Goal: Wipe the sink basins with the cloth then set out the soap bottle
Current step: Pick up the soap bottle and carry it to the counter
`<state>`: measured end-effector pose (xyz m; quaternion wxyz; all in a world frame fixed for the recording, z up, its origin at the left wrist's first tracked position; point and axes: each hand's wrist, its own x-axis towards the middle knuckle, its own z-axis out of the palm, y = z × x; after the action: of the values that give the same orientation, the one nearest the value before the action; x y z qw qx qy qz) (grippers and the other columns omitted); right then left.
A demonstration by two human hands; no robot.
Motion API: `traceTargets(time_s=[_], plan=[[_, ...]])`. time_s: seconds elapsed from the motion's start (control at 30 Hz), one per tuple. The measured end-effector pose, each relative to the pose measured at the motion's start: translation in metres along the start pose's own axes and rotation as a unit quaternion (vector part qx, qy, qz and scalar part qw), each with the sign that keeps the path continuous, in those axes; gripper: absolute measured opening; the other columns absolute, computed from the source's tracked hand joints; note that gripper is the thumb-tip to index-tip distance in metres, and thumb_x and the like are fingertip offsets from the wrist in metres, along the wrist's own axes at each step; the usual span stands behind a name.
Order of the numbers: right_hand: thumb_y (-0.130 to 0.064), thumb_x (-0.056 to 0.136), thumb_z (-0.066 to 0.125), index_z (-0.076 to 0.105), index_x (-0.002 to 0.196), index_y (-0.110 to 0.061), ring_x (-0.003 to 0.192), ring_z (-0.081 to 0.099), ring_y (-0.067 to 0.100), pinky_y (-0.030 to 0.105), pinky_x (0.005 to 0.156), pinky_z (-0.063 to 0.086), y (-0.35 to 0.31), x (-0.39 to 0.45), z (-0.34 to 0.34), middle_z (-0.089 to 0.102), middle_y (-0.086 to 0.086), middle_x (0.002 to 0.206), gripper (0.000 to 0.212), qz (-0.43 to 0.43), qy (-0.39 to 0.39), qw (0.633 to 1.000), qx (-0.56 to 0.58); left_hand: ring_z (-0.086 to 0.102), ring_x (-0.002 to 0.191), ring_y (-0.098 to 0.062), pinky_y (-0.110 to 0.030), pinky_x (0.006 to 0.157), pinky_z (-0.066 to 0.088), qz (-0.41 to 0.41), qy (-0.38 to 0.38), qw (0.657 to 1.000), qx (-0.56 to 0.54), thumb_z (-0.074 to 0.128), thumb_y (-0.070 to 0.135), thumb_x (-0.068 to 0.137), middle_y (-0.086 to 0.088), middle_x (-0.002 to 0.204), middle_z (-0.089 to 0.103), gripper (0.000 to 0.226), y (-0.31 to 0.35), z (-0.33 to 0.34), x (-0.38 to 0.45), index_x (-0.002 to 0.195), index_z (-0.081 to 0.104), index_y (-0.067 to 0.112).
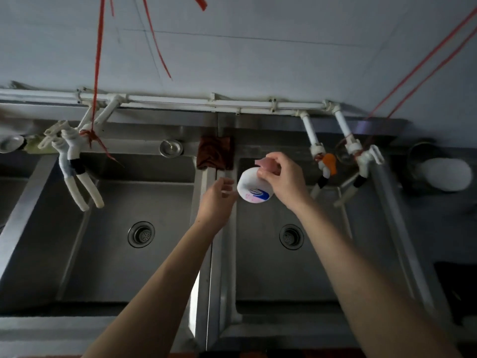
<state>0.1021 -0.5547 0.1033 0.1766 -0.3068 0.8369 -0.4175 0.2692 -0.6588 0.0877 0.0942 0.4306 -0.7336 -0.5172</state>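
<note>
My right hand (280, 177) grips the white soap bottle (251, 188) by its pink pump top, just right of frame centre, above the right basin (289, 275). My left hand (216, 200) hovers beside the bottle, fingers loosely spread. The brown cloth (216, 155) hangs over the divider (206, 254) between basins; the left basin (124, 267) fills lower left.

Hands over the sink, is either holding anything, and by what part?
The right hand grips the white soap bottle at its pink pump top. The left hand holds nothing.
</note>
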Motion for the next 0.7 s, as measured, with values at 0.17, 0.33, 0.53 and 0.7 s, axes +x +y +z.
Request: traceTargets(time_s=[0.17, 0.33, 0.53, 0.7], plan=[[-0.017, 0.091, 0.079, 0.065, 0.120, -0.019, 0.102, 0.064, -0.009, 0.013, 0.085, 0.053, -0.003, -0.084, -0.066, 0.071, -0.018, 0.108, 0.033, 0.022, 0.027, 0.997, 0.072, 0.061, 0.106, -0.008, -0.026, 0.086, 0.051, 0.058, -0.057, 0.997, 0.013, 0.073, 0.028, 0.088, 0.009, 0.119, 0.064, 0.045, 0.016, 0.041, -0.046, 0.131, 0.058, 0.026], [-0.005, 0.092, 0.076, 0.064, 0.120, -0.011, 0.094, 0.067, -0.011, 0.009, 0.079, 0.050, 0.020, -0.166, -0.140, 0.074, -0.015, 0.106, 0.031, 0.033, 0.069, 0.987, 0.141, 0.054, 0.117, -0.003, -0.032, 0.101, 0.045, 0.135, -0.127, 0.982, 0.043, 0.077, 0.035, 0.082, 0.017, 0.130, 0.057, 0.060, 0.033, 0.103, -0.108, 0.135, 0.050, 0.042], [-0.009, 0.094, 0.075, 0.063, 0.119, -0.023, 0.101, 0.075, 0.012, 0.042, 0.095, 0.060, 0.072, -0.270, -0.244, 0.077, -0.011, 0.114, 0.031, 0.049, 0.100, 0.977, 0.183, 0.060, 0.105, 0.005, -0.019, 0.084, 0.048, 0.181, -0.190, 0.965, -0.019, 0.077, 0.025, 0.084, 0.016, 0.122, 0.062, 0.053, 0.073, 0.197, -0.205, 0.127, 0.053, 0.043], [-0.018, 0.097, 0.074, 0.060, 0.132, -0.016, 0.105, 0.074, 0.008, 0.048, 0.098, 0.059, 0.129, -0.352, -0.324, 0.075, -0.015, 0.119, 0.038, 0.064, 0.134, 0.973, 0.174, 0.061, 0.111, -0.006, -0.038, 0.096, 0.053, 0.239, -0.234, 0.942, -0.012, 0.081, 0.040, 0.078, 0.019, 0.121, 0.061, 0.054, 0.106, 0.287, -0.282, 0.124, 0.055, 0.048]])
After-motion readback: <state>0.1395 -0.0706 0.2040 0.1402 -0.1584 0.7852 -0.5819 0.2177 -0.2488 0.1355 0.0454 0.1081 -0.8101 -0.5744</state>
